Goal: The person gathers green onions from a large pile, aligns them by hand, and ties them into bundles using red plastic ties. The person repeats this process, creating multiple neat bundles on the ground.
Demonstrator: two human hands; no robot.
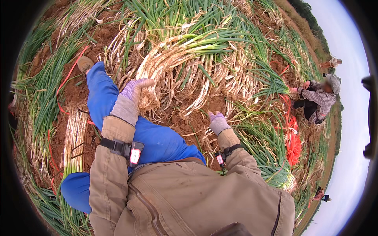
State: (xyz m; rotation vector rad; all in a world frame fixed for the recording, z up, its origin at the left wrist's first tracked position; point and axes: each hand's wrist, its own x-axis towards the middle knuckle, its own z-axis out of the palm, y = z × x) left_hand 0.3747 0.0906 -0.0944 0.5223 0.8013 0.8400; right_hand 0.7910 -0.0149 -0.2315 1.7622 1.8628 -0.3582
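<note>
My left hand, in a grey and purple glove, grips a bunch of long green onions near its roots. The bunch arches up and to the right, its white stalks soiled and its green tops lying over a pile of more onions. My right hand, also gloved, is low over the red soil, just below the loose roots; its fingers are partly hidden, and whether they hold anything is unclear. A few single stalks lie between the two hands.
A tied onion bundle with a bent metal rod lies at left, near red strips. Another bundle and red plastic twine lie at right. A co-worker squats at far right, holding onions; other people are farther off.
</note>
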